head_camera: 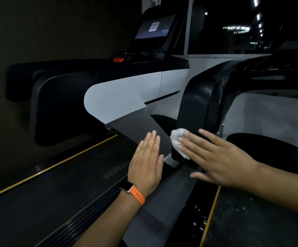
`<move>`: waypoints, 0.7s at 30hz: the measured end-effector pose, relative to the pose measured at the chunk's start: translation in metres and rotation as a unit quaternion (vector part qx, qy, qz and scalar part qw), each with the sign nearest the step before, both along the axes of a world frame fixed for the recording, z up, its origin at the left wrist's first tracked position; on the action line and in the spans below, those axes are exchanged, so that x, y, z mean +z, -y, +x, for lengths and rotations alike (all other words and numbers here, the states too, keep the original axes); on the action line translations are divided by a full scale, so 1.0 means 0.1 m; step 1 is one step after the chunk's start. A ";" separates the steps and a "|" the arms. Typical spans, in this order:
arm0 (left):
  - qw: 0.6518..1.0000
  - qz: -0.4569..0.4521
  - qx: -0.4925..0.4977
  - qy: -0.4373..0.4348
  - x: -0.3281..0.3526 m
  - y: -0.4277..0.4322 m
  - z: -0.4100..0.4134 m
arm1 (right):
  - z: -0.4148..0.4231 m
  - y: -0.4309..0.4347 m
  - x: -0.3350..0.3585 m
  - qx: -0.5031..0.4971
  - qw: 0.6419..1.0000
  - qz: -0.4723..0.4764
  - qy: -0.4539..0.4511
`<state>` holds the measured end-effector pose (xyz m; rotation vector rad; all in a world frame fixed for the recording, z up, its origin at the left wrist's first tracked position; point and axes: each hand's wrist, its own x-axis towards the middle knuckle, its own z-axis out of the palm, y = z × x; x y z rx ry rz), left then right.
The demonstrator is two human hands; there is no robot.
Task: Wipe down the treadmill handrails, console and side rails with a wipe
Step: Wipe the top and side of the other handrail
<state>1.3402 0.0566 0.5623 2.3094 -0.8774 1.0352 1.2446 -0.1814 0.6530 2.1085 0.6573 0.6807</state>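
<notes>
My right hand (214,157) lies flat with straight fingers and presses a crumpled white wipe (177,142) against the lower end of a black padded handrail (201,104). My left hand (147,164), with an orange-strapped watch on its wrist, is flat with fingers together beside the grey upright (135,127) of the left treadmill. That treadmill's console screen (152,27) glows dimly at the top, above an orange stop button (118,59). A grey side rail (160,202) runs under my forearms.
The dark running belt (46,193) with a yellow edge line fills the lower left. A second treadmill's belt (251,220) lies at the lower right. A white handrail housing (123,93) spans the middle. Dark windows with reflections stand behind.
</notes>
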 end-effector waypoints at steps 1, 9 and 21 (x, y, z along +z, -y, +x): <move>1.000 0.002 -0.001 -0.002 -0.01 0.01 0.00 | 0.05 -0.06 -0.01 -0.006 1.000 0.001 0.000; 1.000 -0.005 -0.026 0.009 0.00 0.17 -0.07 | -0.13 0.22 -0.11 0.049 0.996 -0.056 -0.045; 0.999 -0.017 -0.045 0.013 0.08 0.53 -0.10 | -0.16 0.21 -0.08 0.047 0.999 0.000 -0.019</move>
